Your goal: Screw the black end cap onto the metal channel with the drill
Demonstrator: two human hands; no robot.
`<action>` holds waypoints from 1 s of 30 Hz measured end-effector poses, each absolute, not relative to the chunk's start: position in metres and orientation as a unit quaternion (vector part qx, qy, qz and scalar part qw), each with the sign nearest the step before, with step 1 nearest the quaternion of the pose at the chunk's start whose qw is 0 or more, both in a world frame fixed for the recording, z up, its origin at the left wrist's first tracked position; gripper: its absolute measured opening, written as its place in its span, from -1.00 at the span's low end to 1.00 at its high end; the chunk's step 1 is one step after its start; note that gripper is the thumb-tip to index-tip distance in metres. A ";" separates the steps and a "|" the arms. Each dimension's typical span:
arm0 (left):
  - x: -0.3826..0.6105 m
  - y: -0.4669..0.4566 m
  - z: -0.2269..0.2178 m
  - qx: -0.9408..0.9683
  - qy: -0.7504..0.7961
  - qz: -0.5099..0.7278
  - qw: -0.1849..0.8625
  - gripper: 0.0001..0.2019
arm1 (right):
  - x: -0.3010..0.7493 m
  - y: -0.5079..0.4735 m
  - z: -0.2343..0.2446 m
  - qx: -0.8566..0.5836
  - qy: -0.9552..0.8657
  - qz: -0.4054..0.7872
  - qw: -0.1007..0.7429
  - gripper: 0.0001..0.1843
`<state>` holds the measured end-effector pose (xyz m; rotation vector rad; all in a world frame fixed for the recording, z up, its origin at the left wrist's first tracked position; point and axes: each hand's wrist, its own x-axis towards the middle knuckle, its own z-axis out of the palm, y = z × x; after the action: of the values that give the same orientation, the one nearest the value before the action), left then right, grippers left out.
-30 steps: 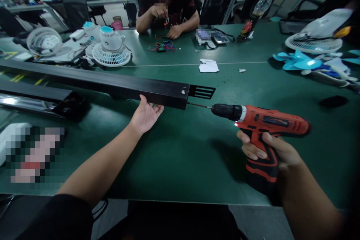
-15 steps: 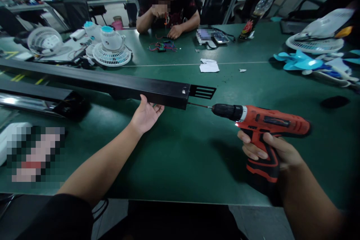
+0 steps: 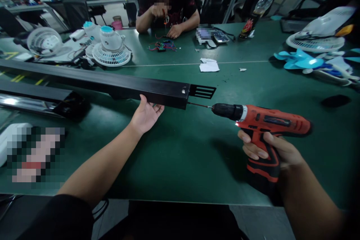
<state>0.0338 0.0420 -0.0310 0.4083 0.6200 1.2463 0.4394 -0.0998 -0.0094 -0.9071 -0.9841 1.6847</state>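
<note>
My left hand [image 3: 146,115] holds up a long black metal profile [image 3: 123,86] near its right end, thumb against the near side and fingers beneath it. A flat slotted black tab [image 3: 203,92] sticks out of that end. With my right hand [image 3: 277,150] I grip a red and black cordless drill [image 3: 261,120] by its handle. The drill's light is lit. Its long thin bit [image 3: 199,104] reaches left to the open end of the profile; the tip is hidden there.
A second black profile [image 3: 36,97] lies at the left. White fan parts [image 3: 111,53] stand behind. Blue fan blades [image 3: 299,60] and a bottle [image 3: 254,17] are at the right. Across the green table [image 3: 180,172], a person [image 3: 168,3] works over a small wired circuit board [image 3: 161,46].
Almost nothing differs. Both hands, the profile and the drill keep their places, and the bit still points at the profile's end.
</note>
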 end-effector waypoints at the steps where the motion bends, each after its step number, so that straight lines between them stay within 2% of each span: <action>1: 0.034 0.042 -0.031 0.186 0.284 0.570 0.748 -0.46 | 0.439 -0.100 -0.009 -0.373 -0.403 0.688 0.475 -0.59; 9: 0.034 0.042 -0.030 0.203 0.297 0.572 0.737 -0.54 | 0.439 -0.100 -0.009 -0.372 -0.397 0.692 0.475 -0.61; 30: 0.033 0.043 -0.033 0.211 0.295 0.572 0.735 -0.45 | 0.437 -0.100 -0.007 -0.379 -0.391 0.689 0.478 -0.57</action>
<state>0.0326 0.0434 -0.0335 0.4626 0.6492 1.2575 0.4374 -0.1004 -0.0072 -0.9256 -0.9554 1.6826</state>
